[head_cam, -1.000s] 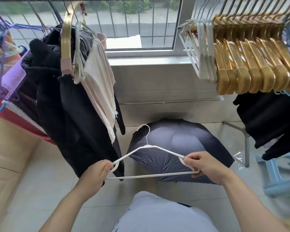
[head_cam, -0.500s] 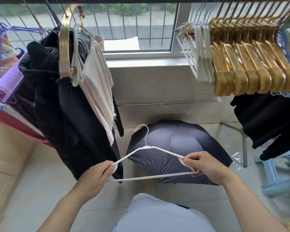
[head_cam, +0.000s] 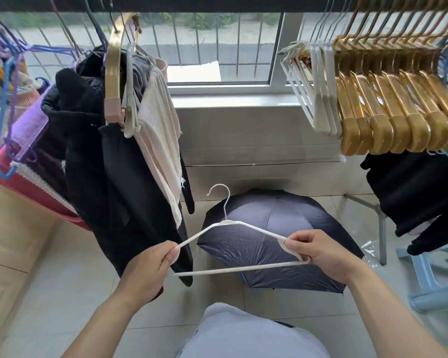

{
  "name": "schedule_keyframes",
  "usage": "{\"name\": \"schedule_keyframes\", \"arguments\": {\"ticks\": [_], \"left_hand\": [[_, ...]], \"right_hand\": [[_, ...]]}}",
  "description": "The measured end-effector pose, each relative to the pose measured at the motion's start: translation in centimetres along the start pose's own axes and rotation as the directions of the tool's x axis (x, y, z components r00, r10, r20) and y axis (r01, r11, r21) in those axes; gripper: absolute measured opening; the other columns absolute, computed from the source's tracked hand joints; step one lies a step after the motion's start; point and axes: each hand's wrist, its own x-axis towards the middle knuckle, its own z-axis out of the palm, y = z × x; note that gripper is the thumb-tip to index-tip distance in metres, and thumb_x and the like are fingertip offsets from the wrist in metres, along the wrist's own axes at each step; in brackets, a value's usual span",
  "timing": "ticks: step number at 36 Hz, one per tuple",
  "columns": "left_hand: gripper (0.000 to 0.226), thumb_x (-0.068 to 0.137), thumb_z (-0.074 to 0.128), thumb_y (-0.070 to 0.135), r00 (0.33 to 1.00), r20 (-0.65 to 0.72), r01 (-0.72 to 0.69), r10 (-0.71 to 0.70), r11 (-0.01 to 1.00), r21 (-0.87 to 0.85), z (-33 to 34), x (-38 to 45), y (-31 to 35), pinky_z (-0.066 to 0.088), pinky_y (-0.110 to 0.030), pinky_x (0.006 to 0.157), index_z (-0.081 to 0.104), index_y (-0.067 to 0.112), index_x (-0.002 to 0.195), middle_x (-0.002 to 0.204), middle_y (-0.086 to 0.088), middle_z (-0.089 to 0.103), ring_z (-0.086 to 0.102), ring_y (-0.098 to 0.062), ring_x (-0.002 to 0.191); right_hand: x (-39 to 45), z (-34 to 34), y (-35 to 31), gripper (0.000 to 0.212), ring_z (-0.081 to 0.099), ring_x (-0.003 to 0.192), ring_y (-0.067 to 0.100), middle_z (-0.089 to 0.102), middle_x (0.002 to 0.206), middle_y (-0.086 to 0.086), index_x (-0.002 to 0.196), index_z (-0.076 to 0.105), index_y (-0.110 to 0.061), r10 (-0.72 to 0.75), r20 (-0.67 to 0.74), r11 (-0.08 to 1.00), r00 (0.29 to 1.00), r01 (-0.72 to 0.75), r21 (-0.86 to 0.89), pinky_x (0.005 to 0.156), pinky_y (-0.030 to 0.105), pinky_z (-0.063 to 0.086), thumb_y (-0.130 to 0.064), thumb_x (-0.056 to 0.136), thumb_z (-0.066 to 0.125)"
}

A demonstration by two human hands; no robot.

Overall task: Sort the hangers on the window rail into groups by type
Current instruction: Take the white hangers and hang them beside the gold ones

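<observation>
Both hands hold one thin white wire-hooked hanger (head_cam: 239, 223) low, off the dark window rail (head_cam: 217, 3): left hand (head_cam: 150, 270) pinches its left end, right hand (head_cam: 318, 254) grips its right shoulder, hook up. Held level, apparently for rehanging with the white plastic hangers (head_cam: 318, 99) beside the gold hangers (head_cam: 398, 112) at the rail's right end.

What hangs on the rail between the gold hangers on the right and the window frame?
In the head view, a small bunch of white hangers hangs there, touching the gold hangers.
</observation>
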Motion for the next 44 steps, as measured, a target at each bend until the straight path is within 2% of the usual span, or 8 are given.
{"name": "schedule_keyframes", "arguments": {"ticks": [5,9,25,33,37,40,42,44], "left_hand": [[0.041,0.105,0.034,0.052,1.0,-0.013,-0.007,0.007,1.0,0.003,0.0,0.2,-0.3,0.038,-0.027,0.054,0.048,0.023,0.079,0.071,0.005,0.051,0.049,-0.015,0.064],[0.041,0.106,0.032,0.051,0.999,-0.044,-0.03,0.031,0.999,0.023,0.2,0.4,-0.4,0.046,-0.034,0.056,0.05,0.025,0.079,0.071,0.005,0.052,0.052,-0.015,0.067],[0.047,0.1,0.035,0.061,0.991,0.135,0.02,0.0,0.989,-0.146,-0.3,0.8,-0.9,0.049,-0.035,0.061,0.06,0.023,0.088,0.075,0.0,0.059,0.056,-0.021,0.071],[0.045,0.102,0.035,0.058,0.994,0.111,0.018,-0.002,0.99,-0.138,-0.3,0.6,-1.1,0.041,-0.033,0.056,0.056,0.022,0.085,0.071,-0.001,0.054,0.048,-0.016,0.062],[0.038,0.105,0.039,0.052,0.999,0.043,0.008,-0.004,0.997,-0.08,-0.7,1.9,-0.8,0.05,-0.036,0.058,0.057,0.027,0.084,0.072,0.004,0.057,0.056,-0.016,0.067],[0.02,0.107,0.043,0.044,1.0,-0.007,0.001,-0.002,1.0,-0.018,-1.8,4.2,-0.1,0.056,-0.026,0.074,0.062,0.04,0.111,0.096,0.016,0.062,0.06,-0.007,0.093],[0.036,0.107,0.048,0.038,1.0,-0.002,-0.027,0.027,0.999,-0.018,-2.5,5.8,1.4,0.055,-0.034,0.096,0.052,0.036,0.143,0.125,0.017,0.056,0.054,-0.005,0.116],[0.049,0.106,0.052,0.033,0.998,0.009,-0.062,0.062,0.998,-0.033,-3.5,6.9,3.6,0.046,-0.036,0.109,0.039,0.034,0.153,0.142,0.019,0.045,0.044,-0.005,0.131]], "right_hand": [[0.0,0.3,-0.6,0.019,0.043,0.064,0.01,0.053,0.067,-0.003,0.083,0.078,-0.01,-0.004,0.011,1.0,1.0,0.004,0.027,0.062,0.024,0.041,-0.024,0.094,0.072],[-0.2,0.3,-0.6,0.018,0.05,0.062,0.006,0.057,0.067,-0.007,0.084,0.079,-0.008,0.01,0.008,0.998,1.0,-0.011,0.068,0.069,0.032,0.055,-0.018,0.095,0.07],[-0.6,0.4,-0.4,0.016,0.05,0.063,0.007,0.059,0.07,-0.004,0.086,0.08,-0.007,0.043,-0.031,0.997,0.999,-0.041,0.061,0.067,0.032,0.056,-0.019,0.093,0.073],[-0.8,0.7,-1.5,0.017,0.051,0.062,0.006,0.058,0.068,-0.005,0.084,0.078,-0.005,0.045,-0.025,0.998,0.999,-0.044,0.044,0.071,0.035,0.058,-0.019,0.094,0.072],[-1.3,0.7,-2.6,0.017,0.049,0.065,0.011,0.055,0.07,-0.003,0.084,0.077,-0.006,0.005,-0.043,1.0,0.999,-0.004,0.03,0.073,0.036,0.059,-0.019,0.094,0.072],[-2.0,1.0,-3.8,0.018,0.051,0.067,0.012,0.056,0.072,-0.004,0.084,0.077,-0.012,-0.037,-0.066,0.999,0.997,0.039,0.028,0.074,0.039,0.061,-0.022,0.096,0.07],[-2.6,1.0,-5.0,0.017,0.052,0.068,0.012,0.055,0.071,-0.005,0.085,0.076,-0.013,-0.053,-0.125,0.998,0.991,0.056,0.019,0.072,0.039,0.062,-0.024,0.097,0.07],[-3.0,0.9,-6.6,0.016,0.052,0.068,0.013,0.055,0.069,-0.005,0.085,0.076,-0.015,-0.084,-0.221,0.996,0.972,0.083,-0.013,0.068,0.036,0.061,-0.023,0.098,0.069]]}}
